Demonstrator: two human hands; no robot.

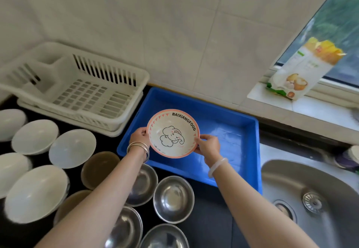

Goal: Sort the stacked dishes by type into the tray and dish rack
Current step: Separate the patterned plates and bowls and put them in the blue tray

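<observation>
- Dark counter (209, 218) below a tiled wall, carrying everything but the sink.
- Stainless steel sink (281, 185) at the right, just beside the tray.
- White plastic dish rack (144, 76) at the back left, against the wall, its right edge next to the tray.
- Blue plastic tray (229, 137) between rack and sink.
- White bowls (72, 147) grouped at the left, in front of the rack.
- Steel bowls (173, 199) clustered in front of the tray.
- Brown bowls (99, 170) between the white and steel groups.
- Yellow food packet (303, 68) leaning on the window sill, upper right.
- Elephant-print bowl (172, 134), pink-rimmed and lettered BAIXIANGFOOD, held over the tray's near-left part, inside tilted toward the camera.
- Left hand (138, 137) gripping the bowl's left rim, metal bangles (138, 147) on the wrist.
- Right hand (208, 145) gripping the opposite rim, thumb on the edge, pale bangle (217, 167) on the wrist.
</observation>
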